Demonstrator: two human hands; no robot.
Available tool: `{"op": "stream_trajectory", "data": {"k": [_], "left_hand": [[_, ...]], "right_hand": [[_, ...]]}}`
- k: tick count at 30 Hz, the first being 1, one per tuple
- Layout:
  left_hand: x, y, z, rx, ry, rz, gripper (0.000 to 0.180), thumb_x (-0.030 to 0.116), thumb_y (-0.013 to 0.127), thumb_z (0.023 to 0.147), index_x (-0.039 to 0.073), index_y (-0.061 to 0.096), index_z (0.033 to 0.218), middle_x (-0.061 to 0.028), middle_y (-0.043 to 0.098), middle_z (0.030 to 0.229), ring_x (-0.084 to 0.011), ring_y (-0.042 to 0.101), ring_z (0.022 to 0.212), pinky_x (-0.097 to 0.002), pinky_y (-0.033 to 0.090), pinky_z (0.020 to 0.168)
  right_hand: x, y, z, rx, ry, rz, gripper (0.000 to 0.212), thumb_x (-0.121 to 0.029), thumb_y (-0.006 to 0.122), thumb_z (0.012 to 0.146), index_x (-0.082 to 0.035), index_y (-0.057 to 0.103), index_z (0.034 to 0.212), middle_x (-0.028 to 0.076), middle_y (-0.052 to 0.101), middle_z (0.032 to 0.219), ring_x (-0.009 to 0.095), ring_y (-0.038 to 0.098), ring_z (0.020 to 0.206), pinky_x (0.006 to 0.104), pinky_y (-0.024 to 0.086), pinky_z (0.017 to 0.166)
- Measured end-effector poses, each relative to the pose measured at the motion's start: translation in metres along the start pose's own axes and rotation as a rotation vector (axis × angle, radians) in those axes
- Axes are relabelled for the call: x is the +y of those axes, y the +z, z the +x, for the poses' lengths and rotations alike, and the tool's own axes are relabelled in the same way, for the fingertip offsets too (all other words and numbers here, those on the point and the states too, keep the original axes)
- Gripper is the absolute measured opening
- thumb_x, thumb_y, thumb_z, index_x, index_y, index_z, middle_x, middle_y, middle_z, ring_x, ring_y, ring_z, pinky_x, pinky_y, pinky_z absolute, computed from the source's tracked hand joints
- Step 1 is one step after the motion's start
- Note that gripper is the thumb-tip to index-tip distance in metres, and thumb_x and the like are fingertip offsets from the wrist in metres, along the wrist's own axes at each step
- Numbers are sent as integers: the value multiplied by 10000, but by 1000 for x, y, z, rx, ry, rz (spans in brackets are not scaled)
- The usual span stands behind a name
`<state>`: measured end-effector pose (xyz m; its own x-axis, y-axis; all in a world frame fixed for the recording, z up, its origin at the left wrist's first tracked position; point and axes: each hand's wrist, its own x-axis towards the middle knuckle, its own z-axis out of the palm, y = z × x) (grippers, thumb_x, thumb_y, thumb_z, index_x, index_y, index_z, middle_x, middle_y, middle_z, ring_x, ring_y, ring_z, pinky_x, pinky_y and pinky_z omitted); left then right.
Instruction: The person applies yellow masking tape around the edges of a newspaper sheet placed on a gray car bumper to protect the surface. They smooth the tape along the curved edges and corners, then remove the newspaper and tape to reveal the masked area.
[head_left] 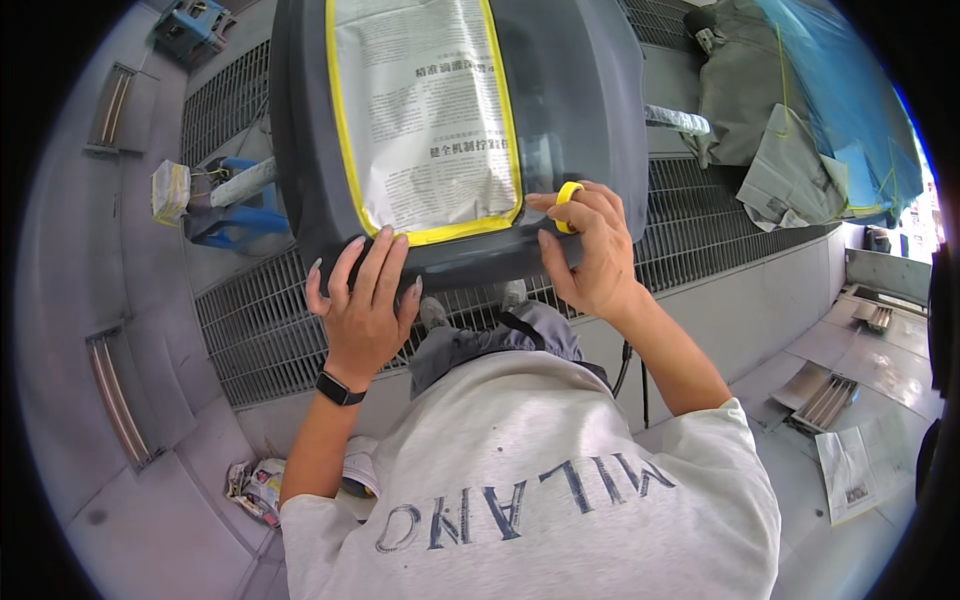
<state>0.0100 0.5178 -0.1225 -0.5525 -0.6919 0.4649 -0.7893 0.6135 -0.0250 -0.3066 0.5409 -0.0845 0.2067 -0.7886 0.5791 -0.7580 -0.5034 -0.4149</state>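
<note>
Panel (570, 85): left hand (362, 318) on edge, grip spread, empty, apparently steadying.
Tape roll (568, 206): finger-looped in right hand (592, 250), gripped, seemingly for handiness.

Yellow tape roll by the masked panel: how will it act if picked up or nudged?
The yellow tape roll is probably light, being a small, narrow ring. That round shape suggests it could roll if stood on edge and nudged. Its loose end would likely cling, judging by the matching yellow strips bordering the paper.

My left hand (362, 318): fingers (372, 268) spread, pointing forward. Right hand (598, 252): fingers bent, thumb (556, 262) apart. Forearms (675, 350) reaching forward.
</note>
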Motion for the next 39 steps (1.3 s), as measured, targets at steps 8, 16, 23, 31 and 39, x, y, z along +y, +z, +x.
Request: {"op": "stream_trajectory", "data": {"k": [8, 16, 23, 31, 39], "left_hand": [[16, 10, 11, -37, 39, -71, 514, 408, 682, 1032, 163, 679, 1483, -20, 619, 1546, -226, 529, 1444, -511, 217, 1259], [42, 14, 28, -29, -10, -142, 529, 428, 689, 1035, 156, 659, 1488, -39, 610, 1390, -289, 498, 1370, -564, 219, 1224], [47, 13, 33, -3, -50, -93, 503, 531, 620, 1065, 159, 713, 1390, -19, 621, 1378, -242, 527, 1337, -531, 267, 1181], [72, -18, 41, -24, -174, -606, 448, 287, 724, 1021, 105, 695, 1429, -98, 697, 1304, -294, 615, 1235, -476, 374, 1115], [69, -27, 72, -106, -300, -998, 88, 129, 803, 950, 72, 750, 991, -72, 763, 929, -291, 683, 888, -423, 472, 911]], "right_hand": [[-8, 7, 8, -165, -83, -71, 289, -85, 766, 916, -68, 677, 1190, 47, 784, 1167, 249, 690, 1170, 523, 465, 1154], [-8, 12, 13, -247, -139, -79, 335, -134, 764, 914, -86, 671, 1233, 36, 766, 1194, 223, 653, 1232, 561, 415, 1188], [-8, 21, 14, -207, -79, -63, 326, -119, 755, 914, -87, 664, 1225, 44, 754, 1134, 229, 652, 1225, 562, 404, 1205], [-26, -21, -3, -220, 20, 145, 503, -8, 715, 885, -20, 653, 1384, 20, 739, 838, 242, 733, 791, 456, 528, 1047], [-42, -7, -10, -146, 100, 216, 653, -52, 743, 885, -64, 599, 1521, 9, 705, 785, 215, 714, 737, 457, 508, 1013]]}}
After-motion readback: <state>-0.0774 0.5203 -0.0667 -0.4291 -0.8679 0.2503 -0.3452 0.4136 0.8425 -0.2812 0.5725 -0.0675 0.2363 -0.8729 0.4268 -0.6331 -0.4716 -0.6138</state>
